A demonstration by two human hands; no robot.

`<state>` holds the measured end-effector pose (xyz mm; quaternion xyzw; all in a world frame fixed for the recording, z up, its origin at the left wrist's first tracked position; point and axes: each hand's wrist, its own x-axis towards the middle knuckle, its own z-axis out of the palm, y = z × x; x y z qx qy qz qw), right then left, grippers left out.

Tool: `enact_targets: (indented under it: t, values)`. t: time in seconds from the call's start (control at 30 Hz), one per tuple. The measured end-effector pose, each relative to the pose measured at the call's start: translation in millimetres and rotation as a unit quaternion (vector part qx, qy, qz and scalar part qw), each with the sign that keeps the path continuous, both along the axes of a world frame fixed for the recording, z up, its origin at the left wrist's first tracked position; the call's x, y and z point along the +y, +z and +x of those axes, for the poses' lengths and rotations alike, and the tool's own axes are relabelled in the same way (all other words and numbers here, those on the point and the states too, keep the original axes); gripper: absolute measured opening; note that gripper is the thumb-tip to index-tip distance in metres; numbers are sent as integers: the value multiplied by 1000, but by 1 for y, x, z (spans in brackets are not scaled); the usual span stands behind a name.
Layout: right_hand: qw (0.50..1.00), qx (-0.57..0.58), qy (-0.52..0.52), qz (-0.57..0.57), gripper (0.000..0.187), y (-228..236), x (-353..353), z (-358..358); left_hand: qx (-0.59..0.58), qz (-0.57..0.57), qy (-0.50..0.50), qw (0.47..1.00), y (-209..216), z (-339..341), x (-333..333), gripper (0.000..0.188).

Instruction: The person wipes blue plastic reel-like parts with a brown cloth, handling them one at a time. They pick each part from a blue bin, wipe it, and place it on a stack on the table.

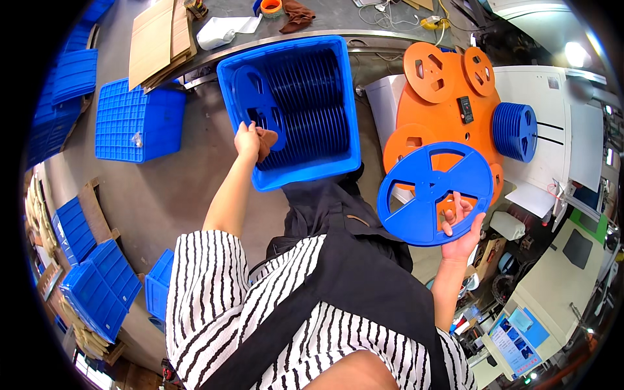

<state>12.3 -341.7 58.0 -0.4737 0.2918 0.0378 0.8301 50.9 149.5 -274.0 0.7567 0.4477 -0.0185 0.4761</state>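
Observation:
In my right hand (465,237) is a blue plastic reel flange (426,187), a round disc with large cut-outs; my fingers come up through one opening and grip its rim. My left hand (247,140) is closed on a brown cloth (266,143) at the near left of a blue bin (356,130). Beside that hand, another blue reel disc (250,88) leans inside the bin; the cloth hides part of its edge. Many more blue discs (312,130) stand on edge there in two packed rows.
To the right is an orange round table (448,120) with orange discs (426,71) and a stack of blue discs (513,132). A metal bench (325,19) with cardboard (153,45) runs along the far side. At left sits another blue crate (140,120).

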Motion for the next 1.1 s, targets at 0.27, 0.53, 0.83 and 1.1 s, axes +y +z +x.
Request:
enact_targets:
  t: [0.27, 0.53, 0.83, 1.1]
  values:
    - [1000, -4, -4, 6, 55, 3, 7, 0, 41, -38, -71, 996, -36, 13, -19, 30]
    - [979, -132, 27, 152, 47, 10, -8, -4, 36, -159, -160, 974, 110, 28, -68, 86]
    - [926, -193, 81, 314, 37, 9, 3, 7, -214, 37, -320, 922, 158, 1, -88, 79]
    - [929, -186, 85, 309, 37, 13, 10, 11, -369, 219, -446, 785, 221, 12, -100, 68]
